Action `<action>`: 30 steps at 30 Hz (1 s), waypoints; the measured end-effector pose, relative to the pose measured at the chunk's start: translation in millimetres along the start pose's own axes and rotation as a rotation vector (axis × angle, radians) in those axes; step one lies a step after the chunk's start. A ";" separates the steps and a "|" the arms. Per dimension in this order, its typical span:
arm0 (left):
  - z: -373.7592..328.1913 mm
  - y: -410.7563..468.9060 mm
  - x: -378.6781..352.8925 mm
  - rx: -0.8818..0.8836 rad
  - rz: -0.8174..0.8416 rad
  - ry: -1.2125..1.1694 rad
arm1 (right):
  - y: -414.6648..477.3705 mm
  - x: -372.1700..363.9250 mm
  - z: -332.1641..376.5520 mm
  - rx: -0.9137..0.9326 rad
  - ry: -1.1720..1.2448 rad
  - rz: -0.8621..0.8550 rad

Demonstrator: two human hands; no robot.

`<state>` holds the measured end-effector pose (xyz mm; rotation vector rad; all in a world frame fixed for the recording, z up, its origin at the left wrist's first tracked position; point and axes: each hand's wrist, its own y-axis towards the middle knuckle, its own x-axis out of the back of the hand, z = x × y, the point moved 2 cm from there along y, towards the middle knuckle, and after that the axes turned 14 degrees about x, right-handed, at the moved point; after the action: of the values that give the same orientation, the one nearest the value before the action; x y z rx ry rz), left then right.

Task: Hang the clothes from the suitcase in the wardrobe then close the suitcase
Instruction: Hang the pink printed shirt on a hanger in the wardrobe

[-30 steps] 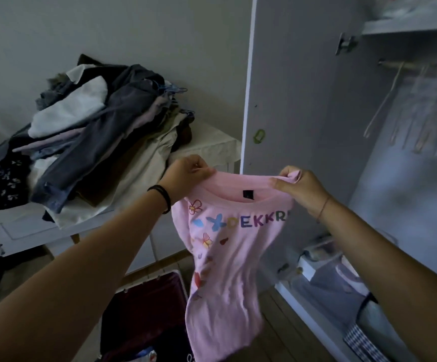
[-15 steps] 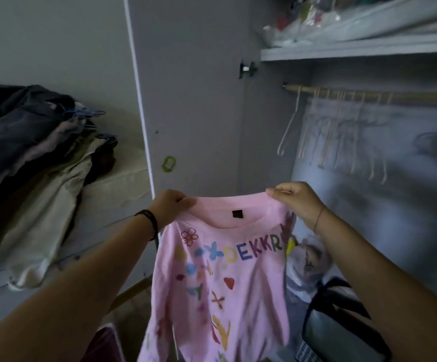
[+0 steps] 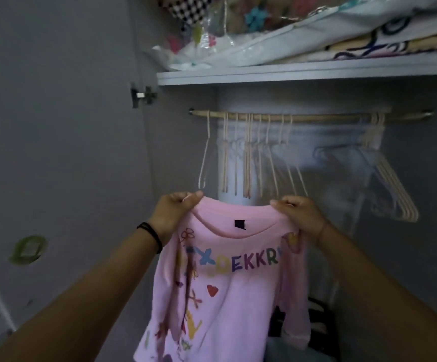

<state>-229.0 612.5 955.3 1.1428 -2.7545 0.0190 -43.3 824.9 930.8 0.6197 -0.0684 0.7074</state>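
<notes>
At the wardrobe, pink shirt (image 3: 228,278) now sits higher, just below the hangers (image 3: 248,158); clothes pile gone from view. Left hand (image 3: 171,216) and right hand (image 3: 301,215) each pinch a shoulder, fingers curled.

Dim, cool grey light, soft motion blur on hangers (image 3: 251,163), wide-angle bending at edges, shadowed lower corners

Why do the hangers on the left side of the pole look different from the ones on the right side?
The left hangers are spread out along the wooden pole; the right hangers are squeezed into one tight bunch. The left hangers show mostly thin edges, while the right hangers are turned so their sloping arms show. Both bunches are pale, empty, and hang on the same pole above the pink shirt.
</notes>
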 end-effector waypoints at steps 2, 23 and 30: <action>-7.6 27.0 -10.5 -0.020 0.069 -0.040 | 9.1 12.3 -4.3 -0.021 -0.029 -0.002; -21.9 140.6 -105.0 -0.019 0.374 0.170 | 197.5 73.6 -102.2 -0.332 0.132 -0.328; -19.3 143.9 -97.8 -0.006 0.335 0.207 | 229.0 70.9 -118.7 -0.333 0.247 -0.333</action>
<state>-259.6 784.5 966.6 0.6255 -2.7183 0.1595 -149.7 1067.4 968.7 0.2123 0.1417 0.4312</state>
